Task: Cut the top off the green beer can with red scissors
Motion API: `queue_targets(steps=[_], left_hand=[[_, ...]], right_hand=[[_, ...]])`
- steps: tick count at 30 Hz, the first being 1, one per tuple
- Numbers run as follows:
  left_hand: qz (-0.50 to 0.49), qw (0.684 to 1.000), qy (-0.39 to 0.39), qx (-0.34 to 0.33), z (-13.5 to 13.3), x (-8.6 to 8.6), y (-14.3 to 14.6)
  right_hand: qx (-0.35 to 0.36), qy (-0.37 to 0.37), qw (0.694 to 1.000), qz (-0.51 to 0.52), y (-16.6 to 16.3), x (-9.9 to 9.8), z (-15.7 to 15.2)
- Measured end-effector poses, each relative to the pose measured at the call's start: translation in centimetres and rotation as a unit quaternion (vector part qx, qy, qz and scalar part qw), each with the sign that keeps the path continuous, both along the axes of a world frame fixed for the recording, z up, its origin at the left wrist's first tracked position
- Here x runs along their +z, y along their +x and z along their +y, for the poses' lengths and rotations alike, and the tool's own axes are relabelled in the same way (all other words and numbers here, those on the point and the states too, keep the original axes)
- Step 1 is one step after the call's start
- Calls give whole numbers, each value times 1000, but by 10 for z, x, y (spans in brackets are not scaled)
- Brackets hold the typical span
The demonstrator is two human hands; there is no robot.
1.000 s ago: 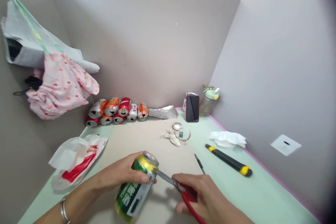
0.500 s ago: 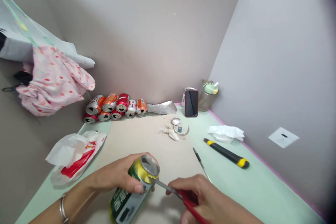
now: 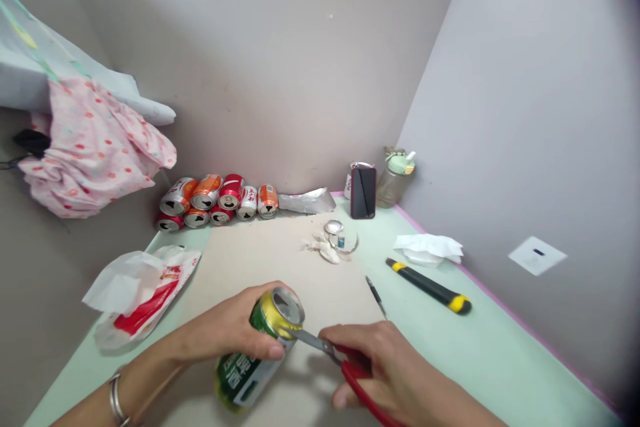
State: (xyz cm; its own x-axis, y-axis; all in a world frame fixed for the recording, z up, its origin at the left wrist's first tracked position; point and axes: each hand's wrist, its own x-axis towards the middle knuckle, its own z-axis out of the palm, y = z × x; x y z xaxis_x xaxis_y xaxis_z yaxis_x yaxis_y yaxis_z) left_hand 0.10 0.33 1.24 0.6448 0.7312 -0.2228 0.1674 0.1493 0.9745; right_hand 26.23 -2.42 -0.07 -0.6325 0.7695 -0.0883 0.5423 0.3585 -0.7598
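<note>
My left hand (image 3: 227, 330) is wrapped round a green and yellow drink can (image 3: 257, 350), held tilted above the beige board (image 3: 260, 260) with its open top facing up and right. My right hand (image 3: 387, 373) grips red-handled scissors (image 3: 345, 370). Their metal blades reach left and touch the can just under its top rim. A silver bangle (image 3: 117, 400) sits on my left wrist.
Several empty cans (image 3: 215, 200) are stacked against the back wall beside a flattened metal sheet (image 3: 306, 201). Metal scraps (image 3: 333, 245), a pen (image 3: 376, 297), a yellow-black utility knife (image 3: 427, 285), a tissue (image 3: 427, 248), a phone (image 3: 363, 191), a bottle (image 3: 395, 179) and a plastic bag (image 3: 135, 293) lie around.
The can's top has turned more toward me while the scissor blades stay at its rim. The view has dropped slightly; both hands keep their grip.
</note>
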Motion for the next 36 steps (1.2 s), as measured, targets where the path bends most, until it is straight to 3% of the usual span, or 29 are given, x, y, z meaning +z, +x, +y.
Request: queue_targets(steps=[4, 9, 13, 18, 22, 24, 27, 32, 36], left_hand=[[25, 997, 56, 37, 0, 1, 2], [-7, 1000, 1, 3, 2, 0, 1], [-9, 999, 35, 28, 1, -1, 0], [-32, 999, -4, -6, -1, -7, 1], [-19, 999, 45, 21, 1, -12, 0], [-25, 998, 45, 20, 1, -13, -1], [-45, 998, -5, -34, 2, -14, -2], [-40, 999, 23, -3, 3, -13, -1], [-53, 998, 0, -19, 3, -12, 0]], right_hand=[[-27, 35, 999, -14, 3, -1, 1], [7, -1, 1000, -5, 5, 0, 4], [-27, 59, 998, 0, 5, -3, 4], [35, -4, 999, 3, 8, -3, 6], [-20, 61, 998, 11, 8, -6, 8], [-1, 22, 1000, 13, 9, -5, 9], [65, -47, 997, 19, 11, -2, 10], [4, 52, 999, 12, 10, -1, 8], [50, 15, 999, 5, 9, -5, 9]])
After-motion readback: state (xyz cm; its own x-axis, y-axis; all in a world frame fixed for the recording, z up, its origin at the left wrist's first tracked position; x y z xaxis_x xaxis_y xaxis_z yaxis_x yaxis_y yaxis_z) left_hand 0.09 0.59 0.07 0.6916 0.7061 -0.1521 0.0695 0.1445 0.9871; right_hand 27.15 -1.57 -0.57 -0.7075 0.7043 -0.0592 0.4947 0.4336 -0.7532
